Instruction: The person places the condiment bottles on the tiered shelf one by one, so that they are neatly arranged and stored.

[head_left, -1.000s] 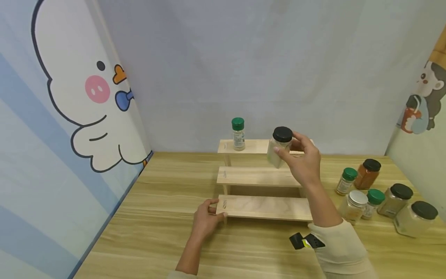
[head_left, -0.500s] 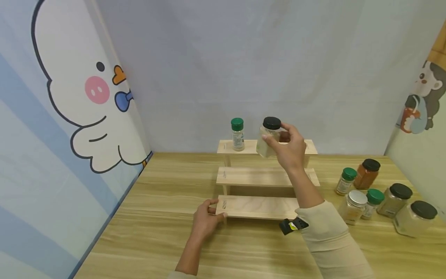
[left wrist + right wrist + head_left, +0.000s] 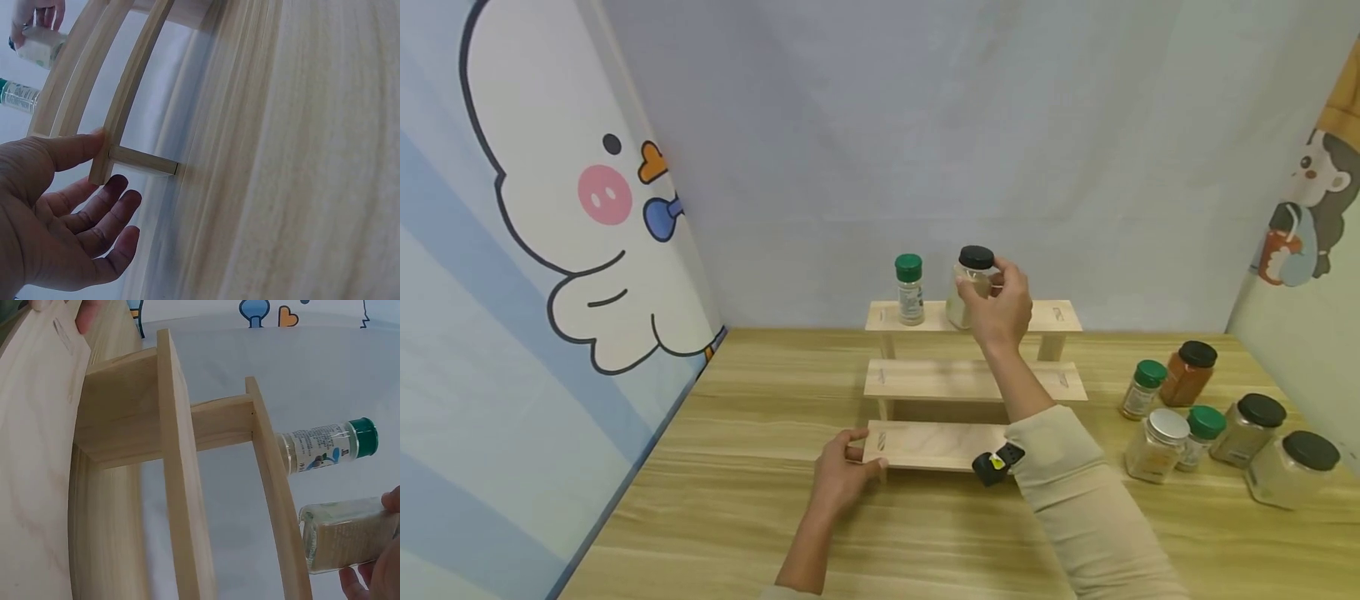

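The right hand (image 3: 1000,304) grips a black-lidded jar (image 3: 972,282) of pale powder, fingers curled round its body just under the lid, at the top step of the wooden tiered rack (image 3: 970,379). In the right wrist view the jar's base (image 3: 350,534) looks at or just off the edge of that step — I cannot tell whether it is fully seated. Just beside the grip, on the thumb side, stands a green-capped bottle (image 3: 909,289), close enough that a sideways nudge of the jar or knuckles could likely topple it. If the hand lets go while the base overhangs the step, the jar may tip forward toward the lower steps. The left hand (image 3: 842,477) steadies the bottom step's corner, thumb on top and fingers loose below — a light hold, so a hard push up top could shift the rack on the table (image 3: 737,517).
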`<state>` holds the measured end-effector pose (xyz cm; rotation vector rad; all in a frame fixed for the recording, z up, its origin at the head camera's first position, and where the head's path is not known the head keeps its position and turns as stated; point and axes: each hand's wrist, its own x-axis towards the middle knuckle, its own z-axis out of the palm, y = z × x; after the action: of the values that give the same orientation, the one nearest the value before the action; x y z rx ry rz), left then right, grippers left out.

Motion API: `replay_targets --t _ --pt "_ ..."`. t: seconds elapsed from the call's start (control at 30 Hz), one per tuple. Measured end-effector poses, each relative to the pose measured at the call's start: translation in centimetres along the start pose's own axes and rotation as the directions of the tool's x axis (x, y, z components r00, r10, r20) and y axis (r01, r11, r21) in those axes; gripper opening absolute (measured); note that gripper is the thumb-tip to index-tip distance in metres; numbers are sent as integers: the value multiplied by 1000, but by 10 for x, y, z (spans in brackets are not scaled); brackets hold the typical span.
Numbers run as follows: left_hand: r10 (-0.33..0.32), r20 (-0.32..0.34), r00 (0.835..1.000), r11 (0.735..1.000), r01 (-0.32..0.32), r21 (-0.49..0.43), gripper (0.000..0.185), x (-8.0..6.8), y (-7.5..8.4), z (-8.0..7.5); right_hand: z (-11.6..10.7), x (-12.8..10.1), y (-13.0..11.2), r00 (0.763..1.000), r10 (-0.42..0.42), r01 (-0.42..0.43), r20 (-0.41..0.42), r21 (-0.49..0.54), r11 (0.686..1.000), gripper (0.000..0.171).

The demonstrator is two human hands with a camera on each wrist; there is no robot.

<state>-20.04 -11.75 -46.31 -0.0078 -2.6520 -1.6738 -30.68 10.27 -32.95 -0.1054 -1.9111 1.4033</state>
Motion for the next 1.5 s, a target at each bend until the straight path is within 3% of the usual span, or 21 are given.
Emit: replay_targets --t 0.2,0.53,0.9,1.03,1.17,1.3,1.5 --pt "-1 -12 1000 1000 1 5 54 1 0 0 12 -2 7 995 -43 39 -88 -46 998 51" --pt "-1 -3 1000 1000 1 -15 54 0 -1 0 29 -5 11 968 -110 74 -228 -163 984 56" --pt "-3 -15 1000 1000 3 -11 55 1 -1 1 30 -3 15 962 -134 92 -237 -178 980 58" --pt "-3 -11 1000 1000 3 -6 55 -2 -1 0 27 -8 13 974 -89 60 -207 -146 988 61" --pt "-2 -4 1000 1000 2 -6 54 -4 -3 2 14 -20 13 980 -31 24 -196 -40 999 57" --pt "11 -11 1000 1000 -11 -15 54 -3 -3 4 -3 -32 12 977 -19 36 -212 75 997 49" --pt "23 -19 1000 999 -24 -21 54 -2 -2 2 -23 -46 10 979 -2 34 -206 149 988 41"
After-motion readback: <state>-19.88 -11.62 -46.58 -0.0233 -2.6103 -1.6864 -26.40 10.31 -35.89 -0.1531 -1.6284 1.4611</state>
